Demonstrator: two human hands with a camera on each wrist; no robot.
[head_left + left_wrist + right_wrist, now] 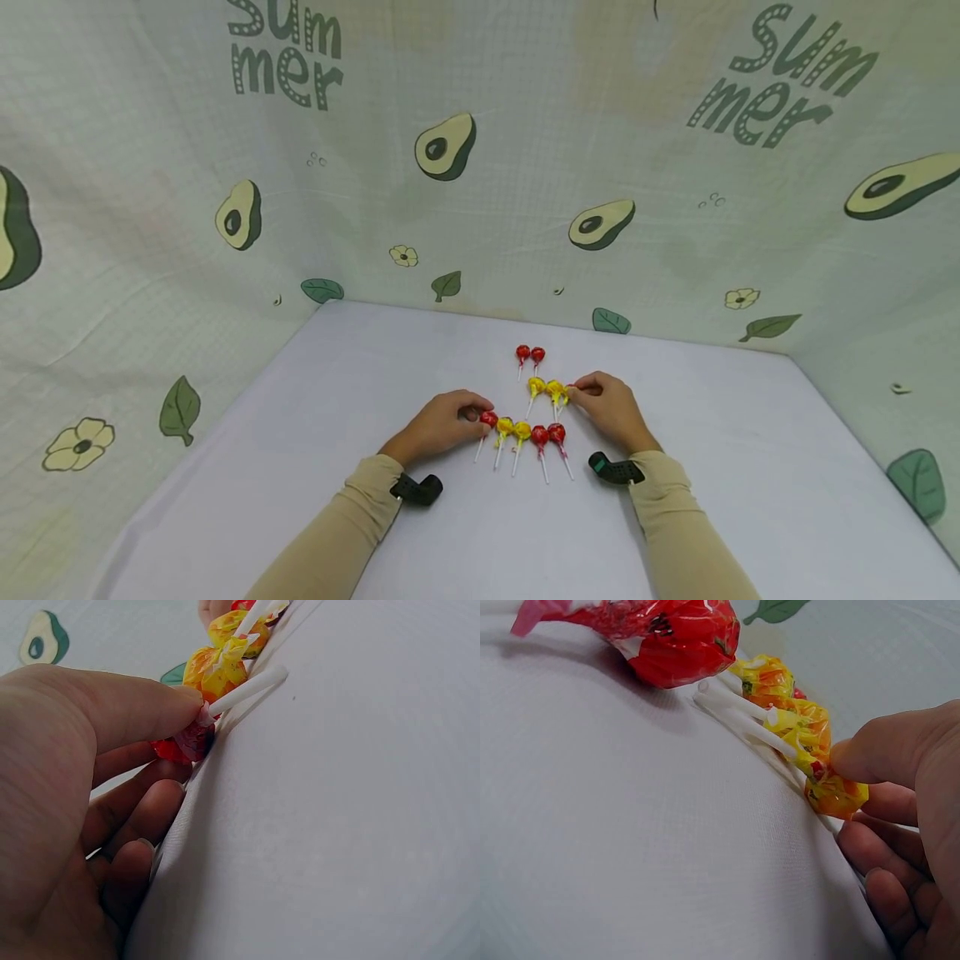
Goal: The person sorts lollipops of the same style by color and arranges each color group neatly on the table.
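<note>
My left hand pinches a red lollipop between thumb and fingers, at the left end of the front row. Two yellow lollipops and two red lollipops continue that row to the right, sticks toward me. Behind it, my right hand holds the head of a yellow lollipop between thumb and fingers. That one stands at the right end of a middle row, beside two more yellow lollipops. Its stick lies close to its neighbour's.
Farther back on the white tabletop, two red lollipops lie side by side. A printed cloth with avocados and leaves hangs behind the table. Each wrist wears a black band.
</note>
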